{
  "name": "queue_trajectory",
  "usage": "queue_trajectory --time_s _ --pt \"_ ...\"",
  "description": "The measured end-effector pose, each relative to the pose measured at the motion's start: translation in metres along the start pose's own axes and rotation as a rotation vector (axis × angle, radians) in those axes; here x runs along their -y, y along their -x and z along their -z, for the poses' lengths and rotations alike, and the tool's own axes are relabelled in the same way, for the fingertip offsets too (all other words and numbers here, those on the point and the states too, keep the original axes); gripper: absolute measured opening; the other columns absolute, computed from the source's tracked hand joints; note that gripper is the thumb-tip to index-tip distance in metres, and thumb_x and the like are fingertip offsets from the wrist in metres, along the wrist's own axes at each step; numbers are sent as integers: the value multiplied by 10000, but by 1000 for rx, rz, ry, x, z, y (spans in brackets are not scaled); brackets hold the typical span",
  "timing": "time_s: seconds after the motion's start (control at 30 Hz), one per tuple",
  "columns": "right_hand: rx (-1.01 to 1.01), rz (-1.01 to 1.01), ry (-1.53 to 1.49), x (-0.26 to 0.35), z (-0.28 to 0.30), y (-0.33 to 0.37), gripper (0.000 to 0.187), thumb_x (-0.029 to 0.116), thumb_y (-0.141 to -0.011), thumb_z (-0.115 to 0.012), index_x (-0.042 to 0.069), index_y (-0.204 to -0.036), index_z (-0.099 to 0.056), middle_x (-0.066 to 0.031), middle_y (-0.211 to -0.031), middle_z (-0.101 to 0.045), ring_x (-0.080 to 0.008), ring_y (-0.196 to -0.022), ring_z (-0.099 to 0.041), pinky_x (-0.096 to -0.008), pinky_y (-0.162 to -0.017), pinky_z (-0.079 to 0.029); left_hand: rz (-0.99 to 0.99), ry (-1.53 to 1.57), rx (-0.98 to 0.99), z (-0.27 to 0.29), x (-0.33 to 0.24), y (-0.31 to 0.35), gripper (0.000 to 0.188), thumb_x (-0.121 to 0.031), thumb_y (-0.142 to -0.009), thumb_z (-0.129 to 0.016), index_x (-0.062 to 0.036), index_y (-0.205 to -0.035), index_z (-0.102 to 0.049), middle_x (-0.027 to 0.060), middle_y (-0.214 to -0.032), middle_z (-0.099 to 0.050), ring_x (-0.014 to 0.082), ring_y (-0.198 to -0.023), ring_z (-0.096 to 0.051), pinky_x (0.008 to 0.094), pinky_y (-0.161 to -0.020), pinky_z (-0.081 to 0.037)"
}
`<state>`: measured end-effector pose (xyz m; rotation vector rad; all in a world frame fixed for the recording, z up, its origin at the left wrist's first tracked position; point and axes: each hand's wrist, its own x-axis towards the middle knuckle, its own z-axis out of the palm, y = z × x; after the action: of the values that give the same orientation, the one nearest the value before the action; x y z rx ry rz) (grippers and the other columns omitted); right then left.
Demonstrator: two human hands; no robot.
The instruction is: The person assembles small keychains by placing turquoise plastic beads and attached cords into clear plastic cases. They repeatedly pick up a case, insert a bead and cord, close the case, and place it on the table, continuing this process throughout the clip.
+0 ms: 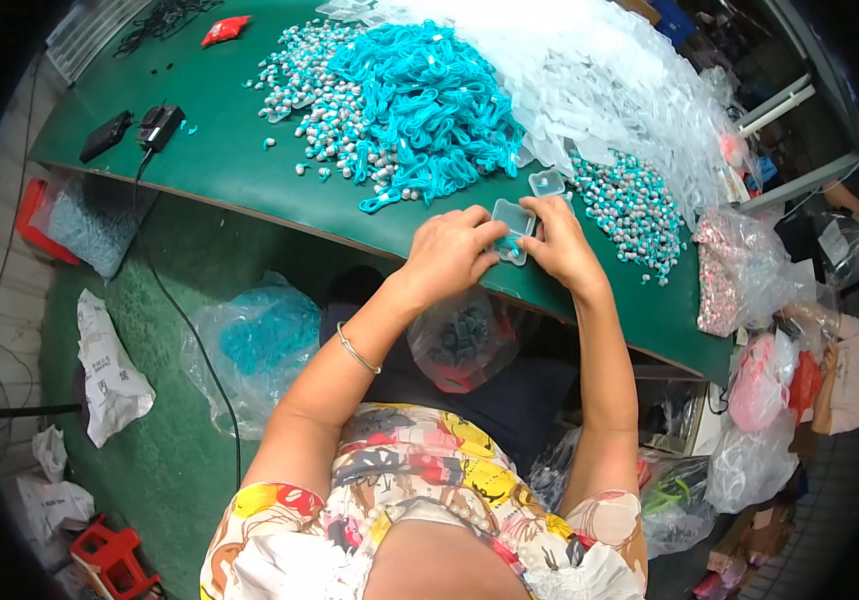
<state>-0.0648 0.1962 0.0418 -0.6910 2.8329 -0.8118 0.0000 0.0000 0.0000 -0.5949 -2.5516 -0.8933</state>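
Observation:
Both my hands are at a small clear plastic box (514, 218), held over the front edge of the green table with its lid open. A little teal piece (514, 243) shows inside it. My left hand (449, 250) closes on the left side of the box, its thumb and fingertips by the teal piece. From the right, my right hand (561, 243) grips the other side; its fingertips are partly hidden. Just behind it lies another small clear box (547, 182). Beyond my left hand is a heap of looped teal cords (434, 105).
Small grey and teal pieces lie in a left pile (314, 95) and a right pile (629, 210). Clear plastic boxes (609, 85) heap up at the back right. A black adapter (159, 127) trails a cable off the table's left. Filled plastic bags (254, 340) stand below.

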Motion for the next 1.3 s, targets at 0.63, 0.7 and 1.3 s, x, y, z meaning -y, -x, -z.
queue_trajectory --time_s 0.63,0.7,1.3 --pt "-154 424 74 21 4 38 321 11 -778 -716 5 -1088 -634 -159 -981 -605 -361 -871 -636 -431 -739 -525 -11 73 -49 2 -2 3 425 -157 -798 -744 -127 -1202 -616 92 -1087 -606 320 -957 -642 448 -777 -512" --pt "-180 429 65 21 3 42 326 23 -781 -720 2 -1095 -634 -161 -976 -601 -356 -874 -631 -428 -745 -521 -16 56 -53 1 -2 2 381 -163 -819 -726 -119 -1183 -623 93 -1082 -611 321 -946 -643 445 -775 -512" --pt "-480 416 -94 -18 -1 30 176 103 -830 -699 53 -998 -685 -98 -1000 -654 -293 -959 -594 -401 -836 -469 -130 110 -124 -3 -35 31 192 -250 -858 -711 -72 -909 -657 103 -830 -583 313 -702 -590 414 -615 -473"
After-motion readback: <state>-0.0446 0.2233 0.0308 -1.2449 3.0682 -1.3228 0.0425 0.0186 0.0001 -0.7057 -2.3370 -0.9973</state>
